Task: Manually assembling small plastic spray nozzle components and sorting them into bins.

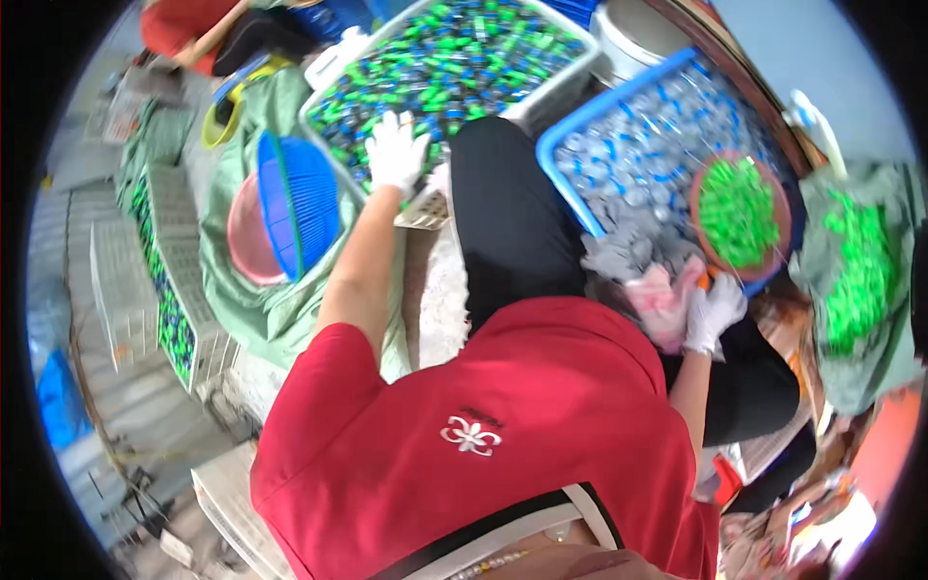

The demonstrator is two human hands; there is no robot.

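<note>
At the far left, a crumpled blue plastic sheet (pixel 63 401) is lying on the floor. To its right, a white slatted plastic crate (pixel 179 217) is holding small green and blue pieces. Farther up, another person in red (pixel 198 34) is partly showing at the rim of the view. A pale green woven sack (pixel 242 319) is spreading beneath a round pink plastic basin (pixel 249 237), and a round blue slotted plastic basket (pixel 311 208) is leaning on edge against the basin.

The left hand, in a white glove (pixel 396 155), is reaching over the near edge of a large white rectangular plastic tub (pixel 586 60); its fingers are spreading wide. Small green, blue and dark pieces (pixel 454 72) are filling this tub. The wearer's black-trousered knee (pixel 498 184) is rising just beside it.

Farther right, a blue rectangular plastic tub (pixel 619 94) is holding clear pieces with blue bands (pixel 628 159). A round reddish-brown bowl (pixel 780 217) is sitting at its right part, heaped with bright green pieces (pixel 737 213). Below it, the right hand, in a white glove (pixel 715 314), is bending its fingers next to a small orange item (pixel 707 280) and a pink-and-white cloth (pixel 662 300); whether they are gripping anything cannot be told. At the far right, a dark green cloth (pixel 875 382) is carrying more bright green pieces.
</note>
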